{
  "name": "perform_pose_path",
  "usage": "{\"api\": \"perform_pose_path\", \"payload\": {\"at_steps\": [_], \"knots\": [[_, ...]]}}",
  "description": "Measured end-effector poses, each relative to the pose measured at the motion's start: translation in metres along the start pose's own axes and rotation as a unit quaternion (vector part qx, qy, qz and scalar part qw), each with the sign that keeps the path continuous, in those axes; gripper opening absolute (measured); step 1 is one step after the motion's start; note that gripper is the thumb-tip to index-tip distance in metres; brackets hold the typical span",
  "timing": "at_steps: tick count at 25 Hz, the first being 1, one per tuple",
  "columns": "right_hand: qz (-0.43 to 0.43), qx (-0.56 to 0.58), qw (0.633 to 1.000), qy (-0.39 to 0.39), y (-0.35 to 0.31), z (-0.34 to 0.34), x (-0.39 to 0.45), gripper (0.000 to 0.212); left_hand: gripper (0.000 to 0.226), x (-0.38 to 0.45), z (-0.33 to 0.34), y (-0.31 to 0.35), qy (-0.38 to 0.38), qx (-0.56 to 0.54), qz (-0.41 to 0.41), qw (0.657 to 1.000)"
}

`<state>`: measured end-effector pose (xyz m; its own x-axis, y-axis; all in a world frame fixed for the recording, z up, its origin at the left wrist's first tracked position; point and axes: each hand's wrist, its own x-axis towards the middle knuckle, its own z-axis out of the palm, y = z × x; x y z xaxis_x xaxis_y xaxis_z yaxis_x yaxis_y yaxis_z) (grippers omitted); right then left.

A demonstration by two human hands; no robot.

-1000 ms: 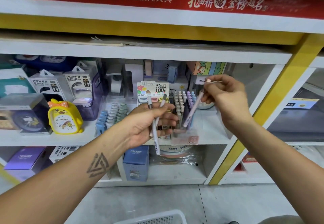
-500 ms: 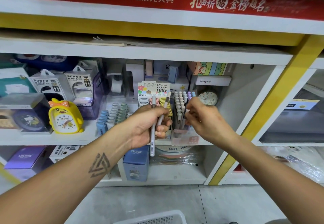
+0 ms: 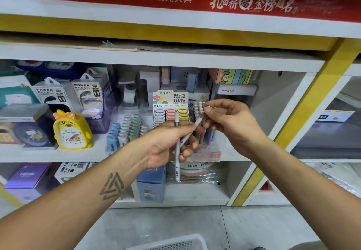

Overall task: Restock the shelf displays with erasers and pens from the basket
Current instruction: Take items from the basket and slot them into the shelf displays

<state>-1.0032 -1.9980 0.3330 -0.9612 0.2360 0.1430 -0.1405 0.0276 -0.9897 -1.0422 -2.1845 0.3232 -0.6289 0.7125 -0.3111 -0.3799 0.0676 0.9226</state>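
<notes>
Head view shows two pens in front of the shelf (image 3: 58,155). One white pen (image 3: 177,159) hangs almost upright through the left hand (image 3: 166,144), its barcode end below the palm and its grey tip above the knuckles. The left fingers are curled around it. A second pen (image 3: 192,130) slants up to the right from the same hand; the right hand (image 3: 230,124) pinches its upper end between thumb and fingers. Just behind both hands stands the pen display (image 3: 199,110), its white and pastel caps packed upright. Left of it sits a lead refill box (image 3: 171,107), then rows of erasers (image 3: 129,130), a yellow duck clock (image 3: 71,130) and power bank boxes (image 3: 68,95). A white basket (image 3: 175,244) shows at the bottom edge.
</notes>
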Motion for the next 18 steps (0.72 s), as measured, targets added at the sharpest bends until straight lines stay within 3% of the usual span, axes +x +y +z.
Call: {"api": "perform_pose_path", "payload": {"at_steps": [2, 4, 7, 11, 18], "knots": [[-0.01, 0.029, 0.999, 0.021, -0.006, -0.004, 0.001, 0.015, 0.035, 0.0, -0.001, 0.0, -0.007, 0.003, -0.012, 1.0], [-0.051, 0.011, 0.994, 0.093, -0.013, -0.014, 0.003, 0.015, 0.031, 0.001, -0.003, 0.001, 0.011, -0.002, -0.021, 1.0], [-0.138, -0.133, 0.969, 0.154, -0.019, -0.027, 0.003, 0.013, 0.023, 0.005, -0.006, 0.002, 0.067, -0.001, -0.021, 0.998], [-0.187, -0.381, 0.905, 0.041, -0.003, -0.023, -0.008, 0.016, 0.024, 0.004, -0.007, 0.004, 0.028, -0.05, -0.034, 0.998], [-0.216, -0.446, 0.867, -0.049, 0.022, -0.017, -0.014, 0.017, 0.044, 0.003, -0.006, 0.003, 0.016, -0.08, -0.033, 0.996]]}}
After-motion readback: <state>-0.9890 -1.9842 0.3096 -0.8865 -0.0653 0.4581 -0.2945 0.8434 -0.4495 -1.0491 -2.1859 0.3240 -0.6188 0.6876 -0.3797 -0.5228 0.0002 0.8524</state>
